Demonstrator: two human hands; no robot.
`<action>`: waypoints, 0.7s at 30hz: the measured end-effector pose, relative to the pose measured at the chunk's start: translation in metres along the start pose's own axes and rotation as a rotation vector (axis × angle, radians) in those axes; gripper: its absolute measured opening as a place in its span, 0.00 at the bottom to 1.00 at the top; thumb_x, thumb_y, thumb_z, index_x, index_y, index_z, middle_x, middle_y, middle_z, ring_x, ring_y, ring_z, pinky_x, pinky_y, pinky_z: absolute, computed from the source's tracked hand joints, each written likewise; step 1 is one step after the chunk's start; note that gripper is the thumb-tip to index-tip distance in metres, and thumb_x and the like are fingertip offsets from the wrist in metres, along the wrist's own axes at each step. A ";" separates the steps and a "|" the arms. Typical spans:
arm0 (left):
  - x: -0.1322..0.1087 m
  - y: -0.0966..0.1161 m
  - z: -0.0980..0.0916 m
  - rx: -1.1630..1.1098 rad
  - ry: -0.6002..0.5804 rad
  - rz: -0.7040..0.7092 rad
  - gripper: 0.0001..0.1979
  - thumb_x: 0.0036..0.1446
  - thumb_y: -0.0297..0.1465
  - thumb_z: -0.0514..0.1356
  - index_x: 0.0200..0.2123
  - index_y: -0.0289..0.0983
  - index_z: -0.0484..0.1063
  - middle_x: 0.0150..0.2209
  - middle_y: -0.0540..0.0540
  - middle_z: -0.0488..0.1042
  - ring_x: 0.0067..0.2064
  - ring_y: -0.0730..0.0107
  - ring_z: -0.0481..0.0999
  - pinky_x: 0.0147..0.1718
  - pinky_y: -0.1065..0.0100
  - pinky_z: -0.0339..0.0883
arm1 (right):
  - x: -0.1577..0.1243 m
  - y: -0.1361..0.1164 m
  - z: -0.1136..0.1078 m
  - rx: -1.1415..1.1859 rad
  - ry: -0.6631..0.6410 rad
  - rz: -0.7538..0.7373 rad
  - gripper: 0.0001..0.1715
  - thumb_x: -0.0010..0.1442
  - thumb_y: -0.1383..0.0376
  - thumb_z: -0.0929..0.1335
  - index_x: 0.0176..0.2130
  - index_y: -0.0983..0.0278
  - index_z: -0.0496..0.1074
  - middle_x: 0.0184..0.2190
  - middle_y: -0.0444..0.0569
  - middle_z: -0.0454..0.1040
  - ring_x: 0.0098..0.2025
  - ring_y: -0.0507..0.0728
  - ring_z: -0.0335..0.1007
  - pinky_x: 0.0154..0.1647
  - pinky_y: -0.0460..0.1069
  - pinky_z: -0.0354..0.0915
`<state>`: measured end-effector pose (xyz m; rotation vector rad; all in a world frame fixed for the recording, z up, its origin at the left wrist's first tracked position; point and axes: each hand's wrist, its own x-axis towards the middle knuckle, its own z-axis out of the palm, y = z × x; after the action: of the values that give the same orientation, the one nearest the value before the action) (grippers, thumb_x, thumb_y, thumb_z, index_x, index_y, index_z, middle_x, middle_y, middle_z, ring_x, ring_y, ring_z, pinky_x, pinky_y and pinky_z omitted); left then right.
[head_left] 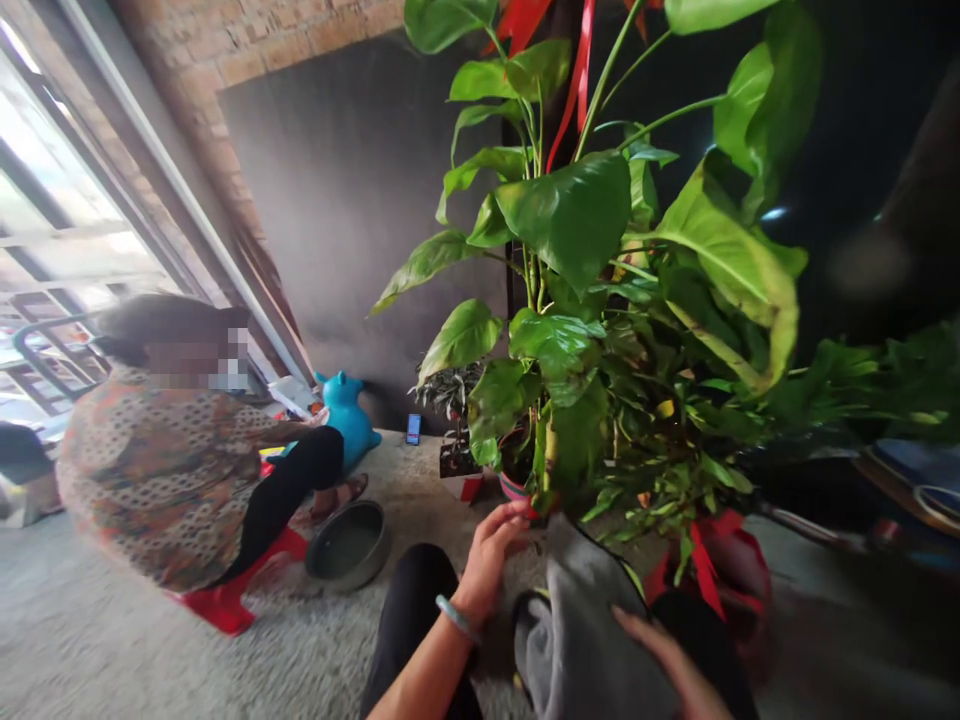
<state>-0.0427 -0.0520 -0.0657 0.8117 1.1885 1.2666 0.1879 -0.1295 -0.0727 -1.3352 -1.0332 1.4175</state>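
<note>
My left hand (pixel 491 560), with a pale bangle (pixel 457 618) at the wrist, reaches forward between my knees. Its fingers are partly bent and apart, just in front of a potted plant's pink-rimmed pot (pixel 514 488), and nothing shows in them. A grey cloth (pixel 581 620) with a dark edge hangs over my lap. My right hand (pixel 660 645) lies against its right side with one digit along the surface; the other fingers are behind the fabric. Broad green leaves (pixel 570 215) of the plant rise right in front of me.
To the left a person (pixel 172 470) sits on a red stool (pixel 232 590) beside a grey basin (pixel 349 545). A blue toy animal (pixel 345 415) and a lit phone (pixel 413 429) stand near the dark panel. A red pot (pixel 742 580) with ribbon sits at right.
</note>
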 end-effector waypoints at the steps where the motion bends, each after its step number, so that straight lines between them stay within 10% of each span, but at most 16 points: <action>1: -0.005 -0.008 -0.005 -0.022 -0.021 -0.077 0.21 0.51 0.42 0.67 0.46 0.38 0.79 0.51 0.39 0.77 0.52 0.53 0.73 0.47 0.59 0.68 | -0.004 0.007 0.001 -0.042 0.006 0.017 0.27 0.35 0.52 0.77 0.37 0.58 0.82 0.50 0.57 0.80 0.61 0.74 0.67 0.66 0.63 0.55; 8: -0.046 -0.018 -0.010 0.058 -0.034 -0.077 0.28 0.53 0.43 0.67 0.56 0.41 0.74 0.59 0.41 0.74 0.64 0.50 0.65 0.62 0.56 0.56 | 0.033 -0.015 0.037 -0.333 0.011 0.121 0.29 0.47 0.49 0.74 0.44 0.64 0.75 0.42 0.55 0.80 0.50 0.71 0.73 0.54 0.61 0.64; 16: -0.052 -0.031 -0.005 -0.371 -0.122 -0.414 0.16 0.50 0.40 0.69 0.40 0.38 0.79 0.35 0.42 0.83 0.43 0.51 0.82 0.49 0.56 0.71 | 0.042 -0.045 0.054 -0.223 -0.296 -0.110 0.19 0.49 0.58 0.74 0.41 0.62 0.78 0.36 0.48 0.82 0.44 0.65 0.76 0.50 0.56 0.67; 21: -0.047 -0.034 -0.004 -0.359 0.048 -0.383 0.18 0.41 0.36 0.74 0.36 0.36 0.75 0.29 0.45 0.81 0.32 0.57 0.81 0.37 0.60 0.74 | 0.045 -0.027 0.053 -0.338 -0.041 -0.120 0.39 0.44 0.53 0.76 0.53 0.64 0.73 0.50 0.57 0.78 0.56 0.70 0.70 0.60 0.60 0.61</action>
<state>-0.0323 -0.1042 -0.0894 0.2748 1.0505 1.1363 0.1361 -0.0791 -0.0537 -1.4580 -1.4034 1.2220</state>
